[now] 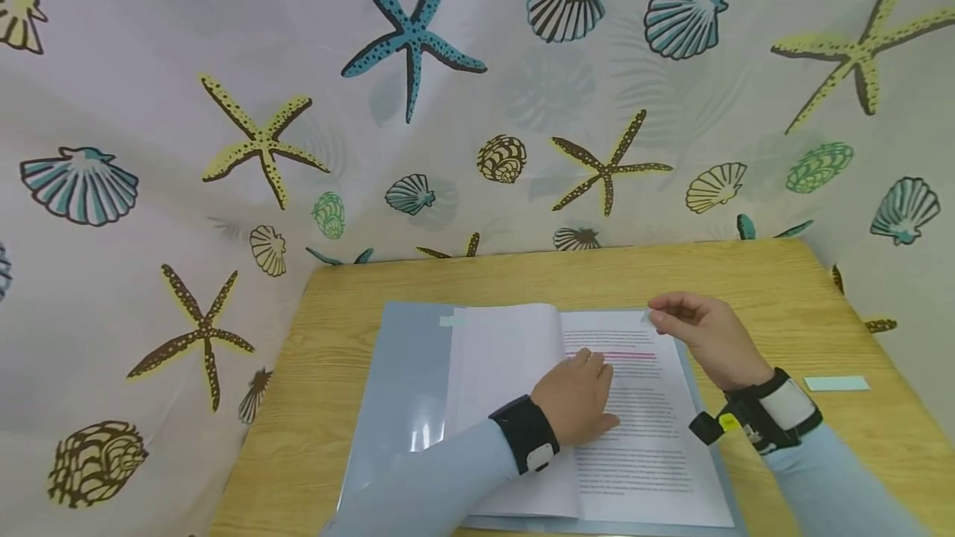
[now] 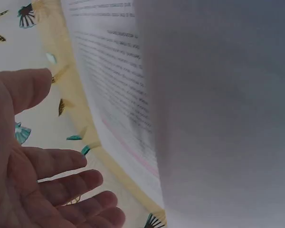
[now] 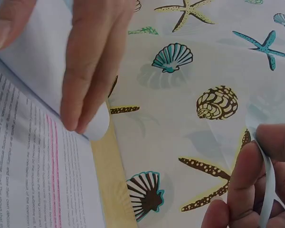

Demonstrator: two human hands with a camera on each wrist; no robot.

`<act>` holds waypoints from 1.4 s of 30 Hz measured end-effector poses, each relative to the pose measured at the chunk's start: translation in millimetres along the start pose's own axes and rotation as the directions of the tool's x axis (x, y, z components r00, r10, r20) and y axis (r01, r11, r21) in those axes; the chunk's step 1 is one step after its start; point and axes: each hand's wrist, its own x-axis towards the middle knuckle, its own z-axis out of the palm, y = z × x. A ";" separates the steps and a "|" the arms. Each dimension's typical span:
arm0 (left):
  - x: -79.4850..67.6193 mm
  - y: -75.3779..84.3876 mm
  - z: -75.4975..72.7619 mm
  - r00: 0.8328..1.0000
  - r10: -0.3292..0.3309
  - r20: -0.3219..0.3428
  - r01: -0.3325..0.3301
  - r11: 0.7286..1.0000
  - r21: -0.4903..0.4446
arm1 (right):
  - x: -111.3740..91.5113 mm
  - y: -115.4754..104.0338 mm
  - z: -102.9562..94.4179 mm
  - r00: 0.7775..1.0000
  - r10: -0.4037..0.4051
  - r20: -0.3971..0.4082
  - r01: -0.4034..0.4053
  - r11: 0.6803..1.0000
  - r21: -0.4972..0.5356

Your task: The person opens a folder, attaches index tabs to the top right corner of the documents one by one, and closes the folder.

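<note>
A document (image 1: 634,437) of printed pages lies open in a grey-blue folder (image 1: 406,363), with a pink highlighted line (image 1: 627,355) near the top of the right-hand page. My left hand (image 1: 578,400) is over the inner part of that page, beside the turned pages (image 1: 507,388), its fingers extended. Above the page's upper right corner, my right hand (image 1: 709,338) pinches a pale blue-green paper strip (image 3: 269,190) between thumb and fingers. The left wrist view shows the left hand (image 2: 52,185) holding nothing.
Another pale strip (image 1: 837,383) lies on the wooden table (image 1: 336,305) to the right of the folder. A small pale tab (image 1: 447,321) sits at the upper edge of the turned pages. Behind the table hangs a cloth (image 1: 448,205) printed with shells and starfish.
</note>
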 end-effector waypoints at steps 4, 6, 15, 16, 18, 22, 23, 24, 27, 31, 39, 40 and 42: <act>7.1 7.8 11.5 0.983 -0.097 0.159 0.083 0.992 0.095 | 7.1 11.0 -1.3 0.998 0.062 0.006 -0.062 0.998 -0.011; 7.6 9.2 16.0 0.969 -0.149 0.196 0.125 0.983 0.133 | 9.0 15.6 -2.0 0.996 0.093 0.004 -0.093 0.996 -0.016; -1.3 6.4 28.0 0.965 -0.192 0.178 0.166 0.975 0.149 | 11.3 28.2 -5.3 0.985 0.170 0.013 -0.168 0.982 -0.089; -2.4 6.0 30.0 0.966 -0.188 0.175 0.163 0.976 0.148 | 12.2 29.7 -5.2 0.983 0.180 0.019 -0.178 0.979 -0.104; -4.6 5.1 33.1 0.969 -0.177 0.171 0.154 0.978 0.138 | 14.3 33.1 -5.0 0.979 0.200 0.027 -0.195 0.972 -0.127; -7.1 3.5 38.1 0.973 -0.154 0.175 0.136 0.984 0.113 | 18.3 40.4 -5.5 0.973 0.228 0.023 -0.222 0.963 -0.150; -7.5 3.0 39.3 0.973 -0.151 0.174 0.134 0.985 0.105 | 19.1 42.0 -5.6 0.973 0.228 0.022 -0.222 0.963 -0.151; -7.9 2.9 40.5 0.973 -0.148 0.177 0.132 0.986 0.098 | 20.0 43.6 -5.7 0.973 0.232 0.019 -0.227 0.962 -0.153; -9.0 2.2 44.8 0.973 -0.144 0.179 0.130 0.988 0.087 | 22.7 48.3 -5.9 0.970 0.244 0.008 -0.239 0.954 -0.181; -10.7 2.0 48.4 0.973 -0.140 0.182 0.125 0.988 0.089 | 28.5 54.0 -5.2 0.965 0.260 -0.007 -0.255 0.938 -0.235; -13.3 1.0 53.7 0.974 -0.140 0.180 0.126 0.988 0.090 | 45.9 61.0 -5.5 0.969 0.245 0.010 -0.223 0.897 -0.383; -13.3 1.0 54.5 0.974 -0.139 0.177 0.125 0.988 0.090 | 48.1 61.7 -6.2 0.966 0.256 0.018 -0.229 0.893 -0.387; -13.8 1.3 54.5 0.976 -0.137 0.172 0.122 0.988 0.095 | 52.7 65.5 -8.0 0.959 0.283 0.027 -0.248 0.880 -0.406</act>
